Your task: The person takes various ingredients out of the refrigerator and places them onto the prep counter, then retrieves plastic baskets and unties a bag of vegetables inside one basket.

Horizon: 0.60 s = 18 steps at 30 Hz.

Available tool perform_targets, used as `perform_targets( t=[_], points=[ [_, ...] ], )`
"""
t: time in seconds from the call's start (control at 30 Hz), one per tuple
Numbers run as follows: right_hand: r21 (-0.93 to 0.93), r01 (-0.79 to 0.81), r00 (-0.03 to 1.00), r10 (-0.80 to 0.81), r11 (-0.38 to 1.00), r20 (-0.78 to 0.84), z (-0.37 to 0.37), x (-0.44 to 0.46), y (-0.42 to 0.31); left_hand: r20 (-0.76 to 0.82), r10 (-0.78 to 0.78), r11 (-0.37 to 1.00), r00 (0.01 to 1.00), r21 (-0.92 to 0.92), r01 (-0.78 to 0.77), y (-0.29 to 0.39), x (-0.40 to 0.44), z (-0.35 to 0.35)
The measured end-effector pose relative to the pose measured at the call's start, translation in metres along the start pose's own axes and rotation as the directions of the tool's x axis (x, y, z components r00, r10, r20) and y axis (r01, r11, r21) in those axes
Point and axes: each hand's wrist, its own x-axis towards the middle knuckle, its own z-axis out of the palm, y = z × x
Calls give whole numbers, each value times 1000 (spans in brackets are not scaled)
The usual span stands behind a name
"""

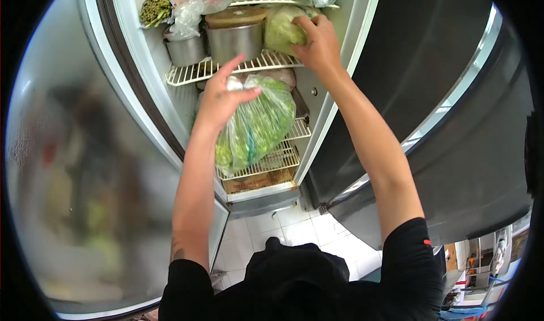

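My right hand (318, 40) reaches to the upper right shelf, fingers curled on a clear plastic bag of pale green leafy vegetables (280, 32). My left hand (224, 94) is lower, with thumb and index finger spread wide. Its thumb lies over the top of a large clear bag of chopped green vegetables (258, 122), which bulges forward at the middle shelves. The other fingers of that hand are partly hidden, and I cannot see them gripping the bag. Left of the pale green bag stands a steel pot with a tan lid (235, 37).
A smaller steel pot (187, 52) stands on the same wire shelf (181, 78). Asparagus (156, 10) and other bagged produce sit above. Open fridge doors flank me: a reflective door (85, 179) left, a dark one (442, 168) right. A cardboard box (249, 183) is at the bottom.
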Motion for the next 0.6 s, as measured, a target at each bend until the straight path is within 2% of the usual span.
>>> perform_targets(
  t=[0.03,0.1,0.17,0.23,0.37,0.53,0.6],
  points=[
    [54,-22,1000,21,998,8,-6,0,2,23,-47,999,999,-14,47,2,17,-3],
    [54,-12,1000,12,998,5,-14,-3,0,0,3,1000,1000,-5,-3,2,37,1],
    [127,-5,1000,2,992,24,-17,-4,-15,72,-59,997,996,51,56,-7,57,2],
    [91,15,1000,-14,996,-7,-20,-4,-30,85,-46,996,995,78,39,-13,67,2],
    [102,-22,999,26,995,-28,-36,-15,-47,103,-105,994,989,0,105,-10,75,1],
    [155,-69,987,90,985,-133,-66,-42,-72,101,-140,983,985,-104,150,-10,75,-2],
    [99,-86,978,103,991,-182,-76,-59,-73,53,-55,998,997,21,54,-12,69,-2]
  ],
)
